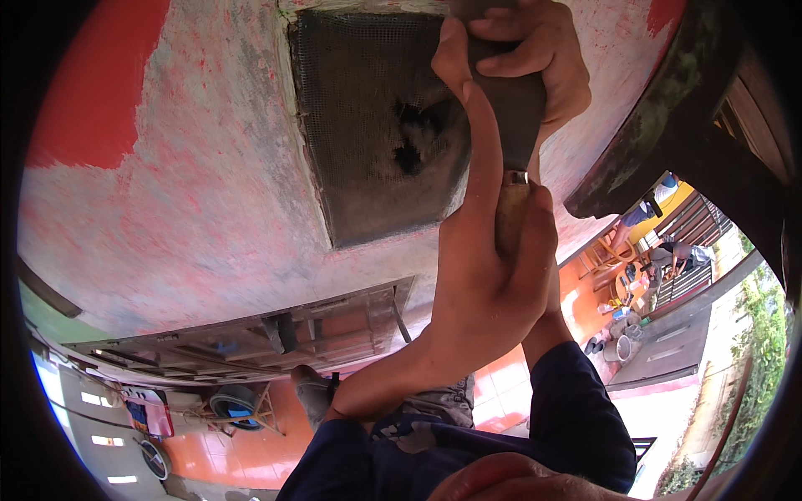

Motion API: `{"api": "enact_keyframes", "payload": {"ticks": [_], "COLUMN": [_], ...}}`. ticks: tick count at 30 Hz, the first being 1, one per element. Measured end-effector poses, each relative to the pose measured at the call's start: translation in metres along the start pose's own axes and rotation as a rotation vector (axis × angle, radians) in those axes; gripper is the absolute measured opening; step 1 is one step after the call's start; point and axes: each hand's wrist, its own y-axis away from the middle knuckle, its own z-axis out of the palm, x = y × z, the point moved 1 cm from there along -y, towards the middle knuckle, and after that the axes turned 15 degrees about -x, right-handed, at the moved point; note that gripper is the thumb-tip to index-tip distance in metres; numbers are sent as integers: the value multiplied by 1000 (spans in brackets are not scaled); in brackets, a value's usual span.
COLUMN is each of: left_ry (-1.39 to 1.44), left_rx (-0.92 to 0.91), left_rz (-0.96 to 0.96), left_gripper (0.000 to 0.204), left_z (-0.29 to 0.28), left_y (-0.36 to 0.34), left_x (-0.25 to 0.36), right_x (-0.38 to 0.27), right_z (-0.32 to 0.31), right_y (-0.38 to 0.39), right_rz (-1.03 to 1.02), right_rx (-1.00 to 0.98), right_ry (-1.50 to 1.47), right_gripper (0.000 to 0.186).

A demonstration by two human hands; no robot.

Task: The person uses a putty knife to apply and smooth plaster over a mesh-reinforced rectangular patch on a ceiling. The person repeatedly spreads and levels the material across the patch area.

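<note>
Scraper (520,134) lies within the fingers I watch from afar: left hand (484,292) wrapped round its handle (512,219), right hand (558,63) curled over its blade (514,96), mesh (368,125) left of the fingertips.

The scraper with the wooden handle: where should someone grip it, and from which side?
Probably best to grip the scraper by its wooden handle, coming from below: the handle is slim and points down toward the person, while the blade above is broad. The left hand holds it there.
</note>
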Motion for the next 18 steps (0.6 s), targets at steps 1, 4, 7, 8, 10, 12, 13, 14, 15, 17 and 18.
{"api": "enact_keyframes", "payload": {"ticks": [1, 4, 7, 8, 10, 12, 13, 14, 15, 17, 18], "left_ry": [-55, -176, 36, 27, 35, 47, 44, 23, 5, 69, 97], "left_rx": [-7, 20, 7, 4, -8, -23, -29, -32, -44, -51, -61], "left_rz": [22, 170, 77, 54, 19, 8, 7, 17, -15, -54, -75], "left_gripper": [71, 71, 71, 71, 72, 73, 73, 74, 75, 77, 77], "left_z": [-2, -3, 2, 2, 3, 3, 3, 3, 2, 0, 0], "left_y": [-1, -10, -7, -5, 2, 8, 10, 11, 13, 15, 15], "left_x": [2, 3, 1, 0, -3, -9, -11, -13, -15, -16, -17], "right_x": [-1, -3, -2, -2, 0, 0, 0, -1, -1, -2, -3], "right_z": [-1, -2, -1, 0, 1, 2, 1, 2, 0, -2, -2], "right_y": [0, 0, 0, 0, -1, -1, 0, 0, 1, 3, 5], "right_rz": [-2, -6, -2, -6, -17, -30, -30, -34, -27, -24, -18], "right_rx": [5, 13, 11, 12, 18, 37, 37, 49, 25, 8, 1], "right_ry": [-2, -13, -9, -12, -14, -18, -17, -14, -3, 9, 2], "right_gripper": [40, 40, 40, 40, 40, 39, 39, 39, 40, 41, 41]}}
